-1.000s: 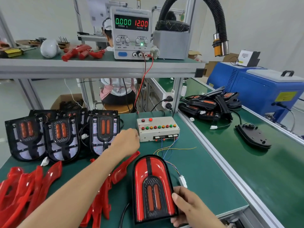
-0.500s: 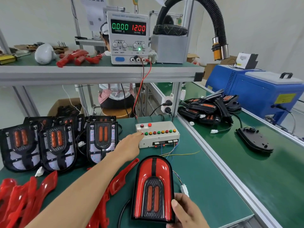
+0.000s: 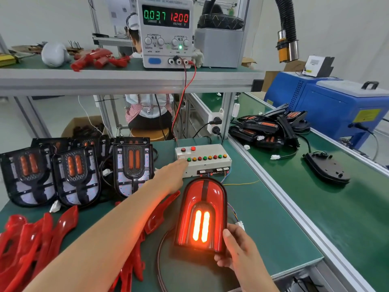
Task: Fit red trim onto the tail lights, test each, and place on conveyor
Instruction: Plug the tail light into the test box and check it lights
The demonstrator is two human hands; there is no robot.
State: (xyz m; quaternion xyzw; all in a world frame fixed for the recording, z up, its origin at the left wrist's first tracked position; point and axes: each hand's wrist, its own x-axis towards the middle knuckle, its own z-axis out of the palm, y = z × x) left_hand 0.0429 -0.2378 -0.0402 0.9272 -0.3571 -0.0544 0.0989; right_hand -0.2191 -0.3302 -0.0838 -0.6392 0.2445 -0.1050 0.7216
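Here the tail light with its red trim fitted lies face up on the green tabletop, its long axis running away from the person, the rounded end pointing toward the test box and the flat end toward the near edge. Its two central bars glow bright orange-red. The right hand grips the light at its near right corner, thumb laid on the trim's edge and fingers curled beneath. A white connector with coloured wires sits just beside that hand. The left hand reaches forward, one straight finger touching the left end of the box's row of coloured buttons, by the green one. To the left of the arm lie loose red trim pieces, and beyond them stand untrimmed tail lights in a row, rounded ends down. On the shelf above, the power supply reads 0.037 and 12.00. To the right, on the conveyor, one black housing lies face down, well apart from a heap of lights farther back
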